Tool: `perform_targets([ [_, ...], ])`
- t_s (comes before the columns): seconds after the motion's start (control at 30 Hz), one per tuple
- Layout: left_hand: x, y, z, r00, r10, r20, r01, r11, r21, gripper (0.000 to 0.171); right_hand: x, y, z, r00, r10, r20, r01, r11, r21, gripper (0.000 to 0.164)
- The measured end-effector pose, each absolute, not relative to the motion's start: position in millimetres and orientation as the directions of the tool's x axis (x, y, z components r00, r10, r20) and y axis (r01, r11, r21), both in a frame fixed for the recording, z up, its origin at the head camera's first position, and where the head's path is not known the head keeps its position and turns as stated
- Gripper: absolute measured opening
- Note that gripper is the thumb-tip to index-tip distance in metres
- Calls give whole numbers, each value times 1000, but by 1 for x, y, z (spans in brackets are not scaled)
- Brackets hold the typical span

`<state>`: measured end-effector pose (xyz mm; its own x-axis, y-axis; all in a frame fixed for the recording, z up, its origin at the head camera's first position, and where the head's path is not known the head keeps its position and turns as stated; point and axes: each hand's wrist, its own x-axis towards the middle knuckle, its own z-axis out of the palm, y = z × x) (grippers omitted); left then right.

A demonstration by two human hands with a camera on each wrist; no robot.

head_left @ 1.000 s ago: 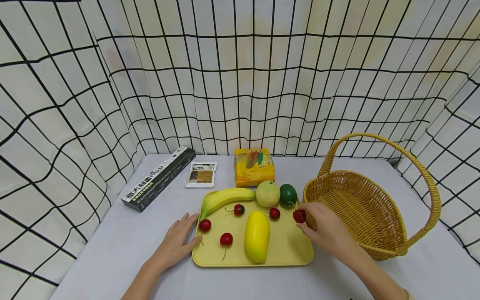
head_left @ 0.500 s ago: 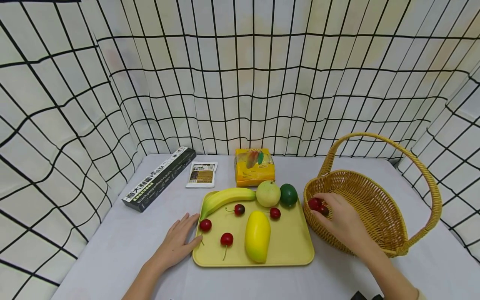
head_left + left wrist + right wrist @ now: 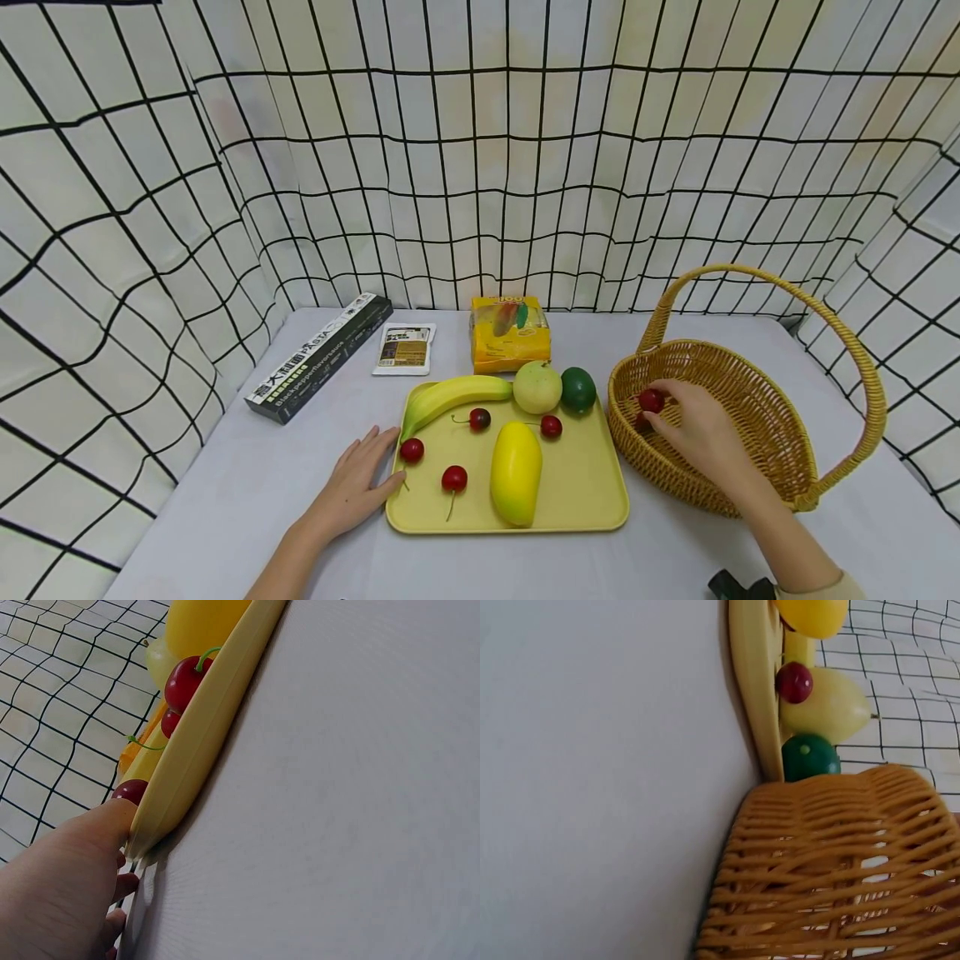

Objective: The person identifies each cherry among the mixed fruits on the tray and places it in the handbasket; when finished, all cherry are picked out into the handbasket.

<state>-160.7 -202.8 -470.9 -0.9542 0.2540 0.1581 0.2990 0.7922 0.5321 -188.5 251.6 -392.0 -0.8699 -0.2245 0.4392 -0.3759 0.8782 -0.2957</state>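
My right hand [image 3: 697,429] is over the left part of the wicker basket [image 3: 750,408] and pinches a red cherry [image 3: 651,401] between thumb and forefinger. Another dark cherry [image 3: 642,422] shows just below it, inside the basket. In the right wrist view the basket's woven side [image 3: 832,877] hides the hand. My left hand [image 3: 356,483] rests with fingers spread at the left edge of the yellow tray [image 3: 577,508], its thumb at the rim. On the tray lie a banana [image 3: 450,400], a yellow mango [image 3: 515,475] and several cherries, one of them [image 3: 412,451] close to the left hand.
A pale green round fruit [image 3: 537,387] and a dark green fruit [image 3: 578,390] sit at the tray's back right. Behind it stand a yellow package [image 3: 510,333], a white sachet [image 3: 403,349] and a long black pasta box [image 3: 318,358]. The basket's tall handle [image 3: 847,333] arches up.
My right hand has carried the cherry from the tray's right edge rightward over the rim into the basket. The left hand has stayed in place.
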Motion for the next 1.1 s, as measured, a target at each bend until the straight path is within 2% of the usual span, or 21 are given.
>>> perform_targets([
  [0.53, -161, -203, -471, -955, 257, 148, 296, 796, 529, 65, -195, 274, -399, -958, -147, 245, -223, 922, -316, 36],
  [1.1, -160, -202, -469, -957, 255, 141, 290, 798, 529, 65, -190, 276, -406, -988, -143, 62, -155, 942, -298, 38],
])
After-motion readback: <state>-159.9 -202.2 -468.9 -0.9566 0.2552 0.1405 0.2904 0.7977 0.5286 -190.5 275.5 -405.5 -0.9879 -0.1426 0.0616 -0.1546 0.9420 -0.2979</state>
